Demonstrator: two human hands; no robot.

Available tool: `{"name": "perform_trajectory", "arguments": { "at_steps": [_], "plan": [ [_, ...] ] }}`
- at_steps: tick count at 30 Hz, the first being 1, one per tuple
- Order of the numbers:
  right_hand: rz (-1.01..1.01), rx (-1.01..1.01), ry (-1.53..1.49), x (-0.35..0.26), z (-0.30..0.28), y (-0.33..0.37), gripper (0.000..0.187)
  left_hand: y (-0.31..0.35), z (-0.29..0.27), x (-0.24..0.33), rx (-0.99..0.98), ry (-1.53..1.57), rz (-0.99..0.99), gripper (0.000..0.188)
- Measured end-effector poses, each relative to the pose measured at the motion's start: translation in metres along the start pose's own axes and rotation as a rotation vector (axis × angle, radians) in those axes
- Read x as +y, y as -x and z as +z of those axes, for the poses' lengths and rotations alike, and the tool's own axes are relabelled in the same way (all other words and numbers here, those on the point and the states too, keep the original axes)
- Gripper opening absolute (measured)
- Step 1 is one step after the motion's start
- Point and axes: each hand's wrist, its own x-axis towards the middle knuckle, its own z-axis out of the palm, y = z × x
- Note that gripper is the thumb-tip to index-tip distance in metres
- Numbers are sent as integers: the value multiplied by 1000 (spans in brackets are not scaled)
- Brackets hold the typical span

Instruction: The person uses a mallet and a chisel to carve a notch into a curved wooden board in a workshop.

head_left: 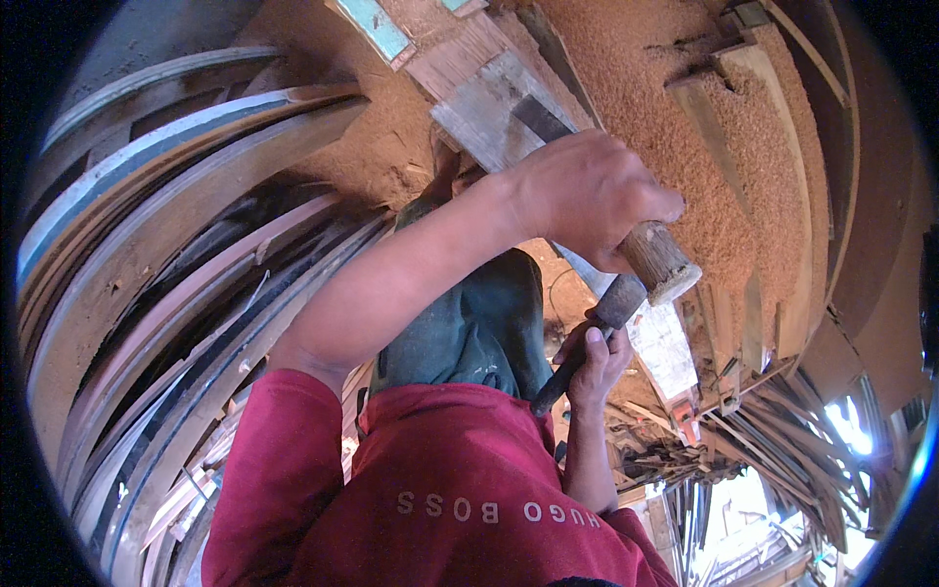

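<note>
Wooden plank amid sawdust, stacked boards

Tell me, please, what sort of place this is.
Most likely a woodworking shop: long boards are stacked at the left, what looks like sawdust lies thickly ahead, and narrow wood strips are piled at the lower right.

Hands: two. Handheld tools: two. Red shirt: one.
</note>
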Motion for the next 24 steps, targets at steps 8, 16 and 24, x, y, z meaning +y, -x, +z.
{"name": "perform_trajectory", "arguments": {
  "at_steps": [8,16,24],
  "plan": [
    [-34,50,-15,-8,-11,-4,61,-2,-6,4,-128,0,-63,42],
    [-42,67,-142,-24,-16,-5,53,-4,-15,-7,-56,96,-59,41],
    [-794,125,-390,-119,-14,5,53,-2,-15,-10,-31,91,-3,44]
  ]
}}
